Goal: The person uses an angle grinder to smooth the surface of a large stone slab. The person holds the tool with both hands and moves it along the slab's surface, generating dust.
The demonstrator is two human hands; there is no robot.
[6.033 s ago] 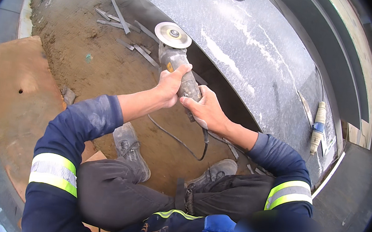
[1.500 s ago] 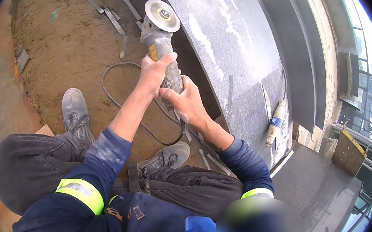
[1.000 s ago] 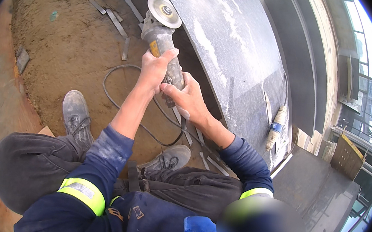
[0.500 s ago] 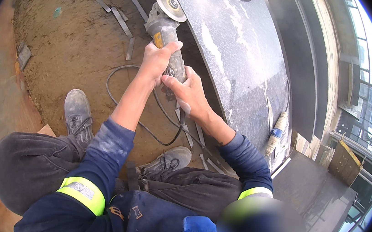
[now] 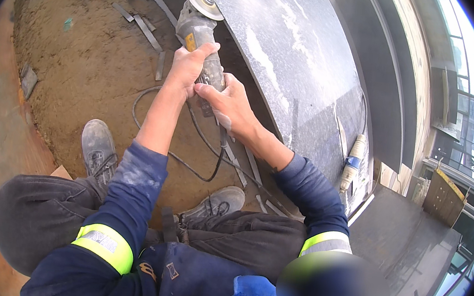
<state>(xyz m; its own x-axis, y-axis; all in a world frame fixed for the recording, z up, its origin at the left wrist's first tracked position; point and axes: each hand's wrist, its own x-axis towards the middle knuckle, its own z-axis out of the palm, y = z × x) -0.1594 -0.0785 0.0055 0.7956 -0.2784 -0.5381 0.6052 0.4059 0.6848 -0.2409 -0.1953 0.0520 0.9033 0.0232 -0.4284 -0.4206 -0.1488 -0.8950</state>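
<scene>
Both my hands grip a dusty grey angle grinder [image 5: 195,26] with a yellow label on its body. My left hand [image 5: 187,67] wraps round the body behind the head, and my right hand [image 5: 227,105] closes on the rear part near the cord. The pale round disc [image 5: 204,1] is at the far end, its edge at the left edge of a grey stone slab [image 5: 294,55]. Whether the disc touches the slab I cannot tell. White dust lies in streaks on the slab. A black power cord [image 5: 214,169] loops down from the grinder's rear.
Narrow stone offcuts [image 5: 148,32] lie on the brown dirt ground [image 5: 95,61] at the far left. A pale cable connector with a blue band [image 5: 353,161] rests on the slab's near right part. More dark slabs [image 5: 374,70] stand to the right. My shoes [image 5: 98,147] are below the grinder.
In the picture, the grinder and both hands have shifted slightly left and up, along with the slab's edge. My grip is unchanged, and the disc stays by the edge.
</scene>
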